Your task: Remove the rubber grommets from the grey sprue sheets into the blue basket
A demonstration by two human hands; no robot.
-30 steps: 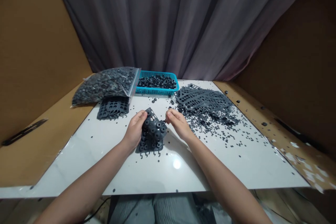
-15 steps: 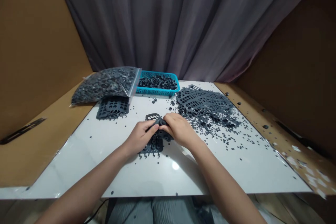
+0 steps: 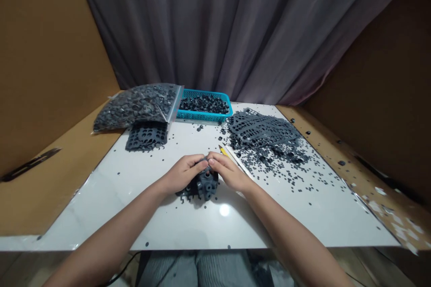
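Both my left hand [image 3: 183, 172] and my right hand [image 3: 229, 172] are closed on a dark grey perforated rubber sheet [image 3: 208, 184], gripping its upper edge with the thumbs close together. The near part of this sheet hangs toward me and shows round knobs and holes. Beneath it, to the left, lies another dark sheet with small hooked tabs [image 3: 188, 198] along its near edge. My fingers hide much of the held sheet. Just beyond my right hand are a yellow pencil-like stick [image 3: 223, 150] and a white strip [image 3: 237, 159].
A clear zip bag full of small dark pieces [image 3: 138, 105] leans over a dark perforated stack [image 3: 147, 136] at the back left. Beside it stands a blue basket [image 3: 205, 117] of dark pieces. Perforated grey sheets [image 3: 262, 128] and scattered bits [image 3: 279, 161] cover the right. Cardboard walls [image 3: 43, 54] flank the table.
The held sheet has turned so its knobbed face hangs toward me, and both hands have moved slightly lower. The yellow stick and white strip have come into view beyond my right hand.
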